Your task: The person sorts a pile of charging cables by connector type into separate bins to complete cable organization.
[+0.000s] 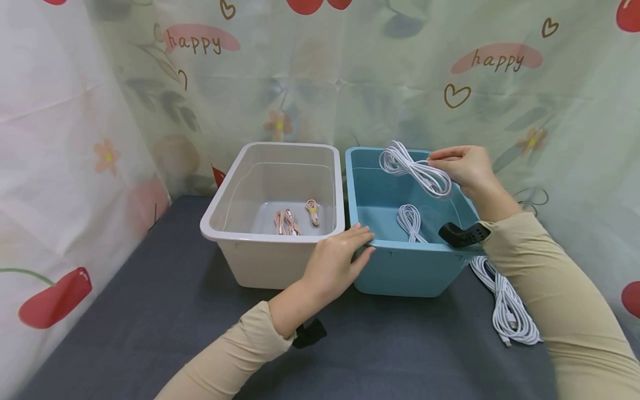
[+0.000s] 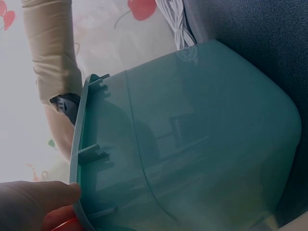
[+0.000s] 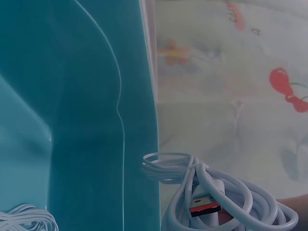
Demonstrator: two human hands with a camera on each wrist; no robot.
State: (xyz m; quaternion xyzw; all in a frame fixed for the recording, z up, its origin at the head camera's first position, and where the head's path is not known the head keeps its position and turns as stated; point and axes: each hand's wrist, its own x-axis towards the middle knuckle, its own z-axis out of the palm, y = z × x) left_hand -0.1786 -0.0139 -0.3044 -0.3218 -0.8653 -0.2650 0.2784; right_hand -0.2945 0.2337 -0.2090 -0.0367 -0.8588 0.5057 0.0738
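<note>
White cable bundle (image 1: 415,169) pinched in right hand (image 1: 462,165) above blue bin (image 1: 400,266), left hand (image 1: 337,261) flat on its rim

The head view is bright and evenly lit, with soft light that passes through the pale curtain (image 1: 75,111) on the left and far sides. Shadows under the two bins on the dark surface (image 1: 150,333) are weak and have no sharp border. The wide lens bends straight lines near the edges. In the left wrist view the blue bin (image 2: 202,134) shows dull reflections, and the near fingers (image 2: 33,202) are blurred. In the right wrist view the white cable (image 3: 226,197) is a little soft, and the background is washed out.
</note>
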